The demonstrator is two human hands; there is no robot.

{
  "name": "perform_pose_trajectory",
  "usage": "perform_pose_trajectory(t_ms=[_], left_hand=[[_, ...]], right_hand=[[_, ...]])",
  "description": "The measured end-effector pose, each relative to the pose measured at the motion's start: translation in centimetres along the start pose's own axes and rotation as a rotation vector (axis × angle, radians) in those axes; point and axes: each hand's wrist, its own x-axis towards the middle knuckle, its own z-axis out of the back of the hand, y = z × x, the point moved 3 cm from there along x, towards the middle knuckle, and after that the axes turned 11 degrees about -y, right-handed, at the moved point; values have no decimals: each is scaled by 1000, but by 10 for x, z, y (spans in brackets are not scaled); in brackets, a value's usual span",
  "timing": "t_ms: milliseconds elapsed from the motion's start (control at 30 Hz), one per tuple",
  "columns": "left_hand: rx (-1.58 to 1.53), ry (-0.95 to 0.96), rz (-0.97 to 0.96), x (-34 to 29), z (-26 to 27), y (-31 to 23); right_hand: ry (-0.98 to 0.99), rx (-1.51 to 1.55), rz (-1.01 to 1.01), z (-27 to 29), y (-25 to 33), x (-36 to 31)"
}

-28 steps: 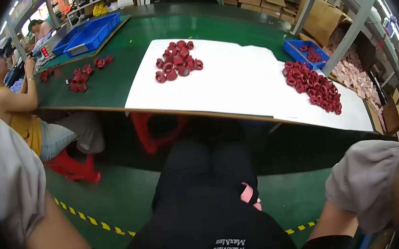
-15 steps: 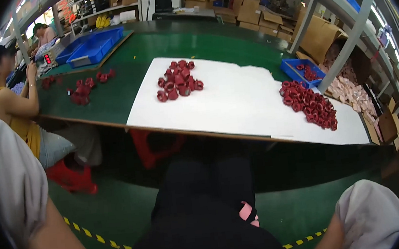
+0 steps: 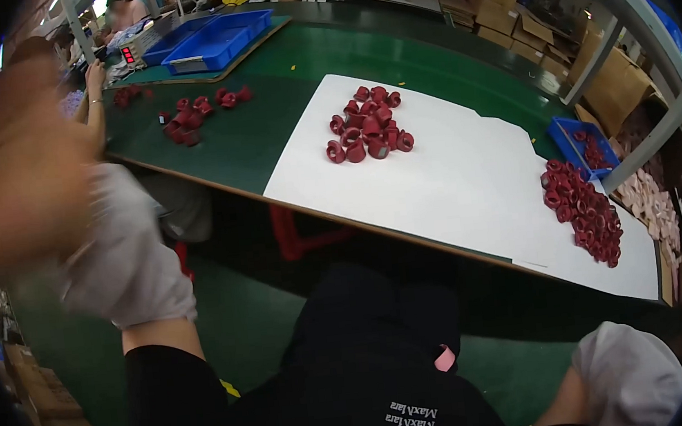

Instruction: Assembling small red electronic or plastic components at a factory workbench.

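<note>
L hand (image 3: 28, 161) blurred by surface's (image 3: 267, 130) L end; can't tell if grip's apart or together; R hand out of view. On white sheet (image 3: 452, 177), red rings (image 3: 371, 126) nr far-L corner, bigger heap (image 3: 586, 218) nr R edge.

I had dark red, hollow rings lying loose on the white sheet (image 3: 444, 174) — a small cluster (image 3: 371, 125) toward its left, tumbled at mixed angles — and a denser heap (image 3: 583, 214) at its right end.

1. Two lines of white lettering (image 3: 411, 416), upside down in view, stand on the wearer's black top (image 3: 328, 415).
2. Red lit characters (image 3: 127, 54), too small to read, show on a pale device (image 3: 142, 43).
</note>
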Motion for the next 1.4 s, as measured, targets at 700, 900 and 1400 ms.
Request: perform_pose_trajectory(t_ms=[700,900,1400], left_hand=[[60,409,999,-259,-195,141],[-675,242,2005,-304,-295,149],[-898,351,1698,-318,-332,159]], right_hand=[[773,16,-1002,-204,-218,-220],[395,190,-1035,-152,-251,-230],[459,567,-1313,-131,-263,-222]])
